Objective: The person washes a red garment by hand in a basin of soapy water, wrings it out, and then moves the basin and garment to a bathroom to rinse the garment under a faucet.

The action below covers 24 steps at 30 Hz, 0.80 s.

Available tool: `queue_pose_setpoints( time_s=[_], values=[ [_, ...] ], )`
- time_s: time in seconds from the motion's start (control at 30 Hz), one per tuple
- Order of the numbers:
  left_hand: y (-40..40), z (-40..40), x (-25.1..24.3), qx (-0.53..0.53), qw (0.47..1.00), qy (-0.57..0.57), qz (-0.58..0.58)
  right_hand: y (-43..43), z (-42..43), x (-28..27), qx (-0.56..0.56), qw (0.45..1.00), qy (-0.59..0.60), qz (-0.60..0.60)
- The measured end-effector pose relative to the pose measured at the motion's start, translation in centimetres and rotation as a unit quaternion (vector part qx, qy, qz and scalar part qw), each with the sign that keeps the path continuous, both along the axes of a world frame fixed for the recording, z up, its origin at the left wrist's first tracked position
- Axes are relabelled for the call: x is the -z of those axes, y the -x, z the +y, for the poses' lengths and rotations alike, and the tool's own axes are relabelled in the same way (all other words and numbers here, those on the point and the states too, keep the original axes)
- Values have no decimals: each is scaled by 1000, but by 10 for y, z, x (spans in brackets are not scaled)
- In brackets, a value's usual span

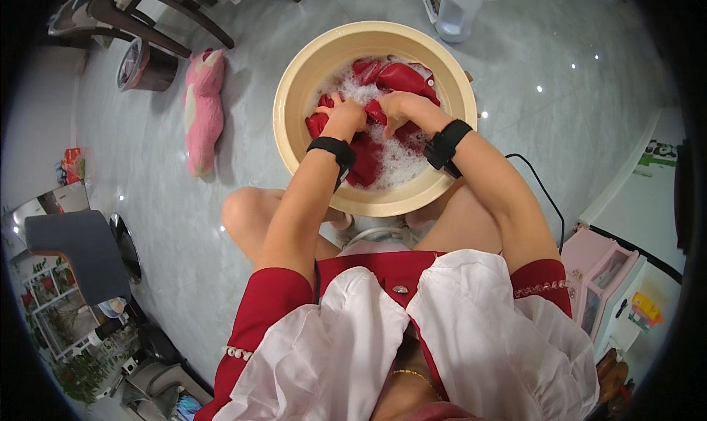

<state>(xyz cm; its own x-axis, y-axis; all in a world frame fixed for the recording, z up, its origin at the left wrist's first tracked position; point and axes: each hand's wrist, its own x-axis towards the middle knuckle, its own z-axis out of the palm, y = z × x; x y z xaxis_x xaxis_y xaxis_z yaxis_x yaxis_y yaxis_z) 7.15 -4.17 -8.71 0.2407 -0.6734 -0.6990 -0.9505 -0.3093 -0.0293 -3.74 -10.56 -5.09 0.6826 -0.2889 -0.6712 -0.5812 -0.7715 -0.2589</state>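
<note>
A cream plastic basin point(287, 106) stands on the floor before me, with foamy, sudsy water point(406, 161) inside. A soaked red garment point(364, 159) lies bunched in it, and one puffed-up fold with a white button rises at the far right. Left of the basin's middle, my left hand point(345, 114) grips the wet cloth, its fingertips partly hidden in the folds. My right hand point(400, 111) pinches a bunched fold between thumb and fingers, close beside the left. Each wrist wears a black strap.
A pink plush toy point(204, 114) lies left of the basin, near a waste bin point(149, 67) and a dark wooden chair point(160, 12). Beyond the basin stands a translucent plastic jug point(458, 10). To the right, a black cable point(544, 192) crosses the floor near a pink drawer unit point(599, 272).
</note>
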Motion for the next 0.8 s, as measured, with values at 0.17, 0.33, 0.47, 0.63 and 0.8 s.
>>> queue_pose_setpoints(
  time_s=[0.17, 0.33, 0.47, 0.63, 0.8],
  values=[
    [-44, 8, 30, -44, 994, 19, 103, -14, 15, 10, 130, 982, 105, -90],
    [-63, 39, 10, -28, 949, 234, 208, 6, -7, -32, 233, 910, -117, -321],
    [-44, 55, -20, -265, 693, 374, 557, 28, -26, -18, 417, 679, -434, -421],
    [13, 57, -88, -168, 691, 567, 415, 14, -9, -31, 509, 409, -603, -457],
    [50, 57, -99, -24, 728, 613, 306, -1, -5, -10, 534, 412, -556, -485]
  ],
)
